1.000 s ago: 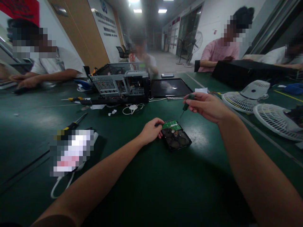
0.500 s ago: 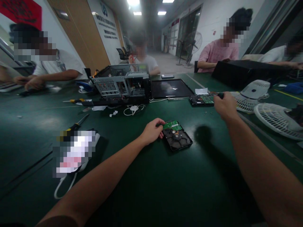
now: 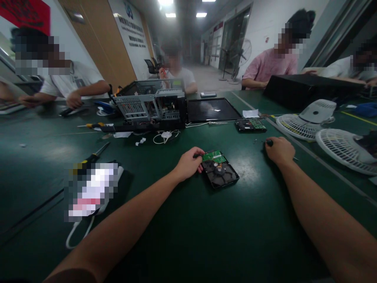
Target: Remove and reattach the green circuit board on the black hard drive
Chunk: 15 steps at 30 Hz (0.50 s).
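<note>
On the green table in front of me lies a hard drive (image 3: 221, 173), its circuit board side facing up. My left hand (image 3: 190, 163) grips its left edge, the fingers closed round the corner. A small dark piece shows between thumb and forefinger; I cannot make out what it is. To the right, apart from the drive, my right hand (image 3: 279, 150) rests low at the table, closed round a screwdriver (image 3: 269, 143). The black handle end sticks out on the left of the fist and a thin metal shaft on the right. Tiny bits, perhaps screws (image 3: 255, 140), lie beside this hand.
A second hard drive (image 3: 250, 125) lies farther back. Behind stands an opened computer case (image 3: 150, 108) beside a black panel (image 3: 213, 109). White fan parts (image 3: 347, 151) are at right. A lit phone (image 3: 94, 188) and a yellow-black screwdriver (image 3: 91, 158) lie left. Several people sit around the table.
My right hand has come down and nearer from beside the second hard drive, with the screwdriver still in it. My left hand and the drive it grips stay in place.
</note>
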Motion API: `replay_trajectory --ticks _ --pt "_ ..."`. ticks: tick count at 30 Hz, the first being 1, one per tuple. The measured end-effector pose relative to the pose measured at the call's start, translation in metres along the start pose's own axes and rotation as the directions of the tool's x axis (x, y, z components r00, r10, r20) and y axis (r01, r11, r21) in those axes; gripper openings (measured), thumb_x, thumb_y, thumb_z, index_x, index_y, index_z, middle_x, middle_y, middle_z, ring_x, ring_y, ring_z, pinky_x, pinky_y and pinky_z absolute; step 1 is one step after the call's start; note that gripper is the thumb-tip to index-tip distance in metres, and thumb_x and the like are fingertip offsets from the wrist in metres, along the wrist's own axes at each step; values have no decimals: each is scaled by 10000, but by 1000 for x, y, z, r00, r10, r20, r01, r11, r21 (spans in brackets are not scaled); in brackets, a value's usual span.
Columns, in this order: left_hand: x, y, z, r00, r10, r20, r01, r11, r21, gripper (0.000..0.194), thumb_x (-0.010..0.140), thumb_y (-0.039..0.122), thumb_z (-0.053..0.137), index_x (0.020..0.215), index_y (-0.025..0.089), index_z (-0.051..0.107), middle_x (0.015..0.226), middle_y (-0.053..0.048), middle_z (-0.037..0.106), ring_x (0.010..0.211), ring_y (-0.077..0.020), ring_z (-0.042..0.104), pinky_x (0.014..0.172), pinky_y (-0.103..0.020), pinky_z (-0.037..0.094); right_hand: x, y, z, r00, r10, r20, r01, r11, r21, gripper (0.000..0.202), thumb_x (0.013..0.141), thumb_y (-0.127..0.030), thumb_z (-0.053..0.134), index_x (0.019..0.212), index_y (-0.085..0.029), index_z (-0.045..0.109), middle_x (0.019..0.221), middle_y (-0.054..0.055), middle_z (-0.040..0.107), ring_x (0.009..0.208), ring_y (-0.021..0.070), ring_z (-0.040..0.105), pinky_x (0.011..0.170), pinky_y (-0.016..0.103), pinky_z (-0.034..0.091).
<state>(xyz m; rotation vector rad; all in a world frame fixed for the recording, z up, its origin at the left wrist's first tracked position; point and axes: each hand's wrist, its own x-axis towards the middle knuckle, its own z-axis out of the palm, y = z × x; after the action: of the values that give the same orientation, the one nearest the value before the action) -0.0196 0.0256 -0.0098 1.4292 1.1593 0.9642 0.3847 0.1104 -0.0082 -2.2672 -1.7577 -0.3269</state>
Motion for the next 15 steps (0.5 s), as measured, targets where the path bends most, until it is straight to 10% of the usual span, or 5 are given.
replay_trajectory --ticks 15 --pt "-2 4 0 1000 4 9 -4 1000 23 227 950 97 521 1151 170 597 737 0 665 506 -98 638 461 -178 493 3 -6 -1 995 -79 58 80 997 -3 385 946 -444 500 1183 -269 747 1252 124 654 1037 296 647 774 383 492"
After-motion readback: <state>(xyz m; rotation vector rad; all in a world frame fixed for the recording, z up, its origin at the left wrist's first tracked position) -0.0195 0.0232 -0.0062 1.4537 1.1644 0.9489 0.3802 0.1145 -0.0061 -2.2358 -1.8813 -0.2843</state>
